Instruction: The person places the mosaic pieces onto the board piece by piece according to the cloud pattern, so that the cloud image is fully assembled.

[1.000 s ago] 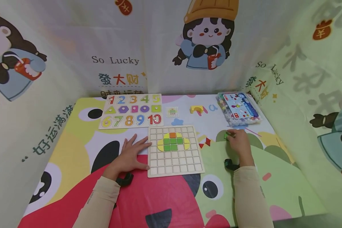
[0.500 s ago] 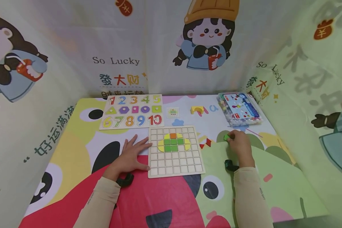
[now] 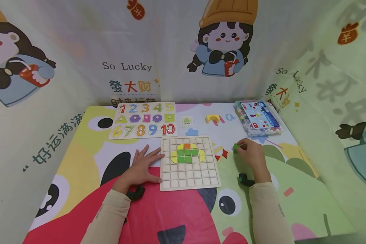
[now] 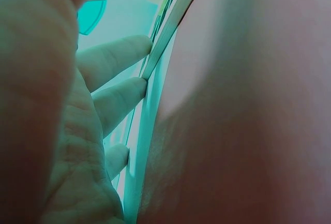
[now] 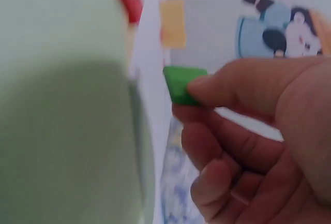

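Note:
A wooden grid board (image 3: 189, 176) lies in the middle of the table in the head view. Yellow, green and one orange piece form a rounded shape in its upper cells. My left hand (image 3: 140, 169) has its fingers spread, and the fingertips touch the board's left edge; the left wrist view shows several fingers against that edge (image 4: 168, 35). To the right of the board, my right hand (image 3: 253, 156) pinches a small green block (image 5: 180, 81) between thumb and index finger. The block's faces look slanted in the right wrist view, and the thumb covers part of it.
Two small red pieces (image 3: 224, 154) lie just right of the board. Behind it are a number puzzle board (image 3: 139, 113), a small pattern card (image 3: 187, 121) and a yellow arch block (image 3: 212, 118). A clear plastic box (image 3: 259, 118) of beads stands at the back right.
My right hand has shifted slightly left toward the board, carrying the green block. My left hand stays at the board's edge. The head view has tilted slightly.

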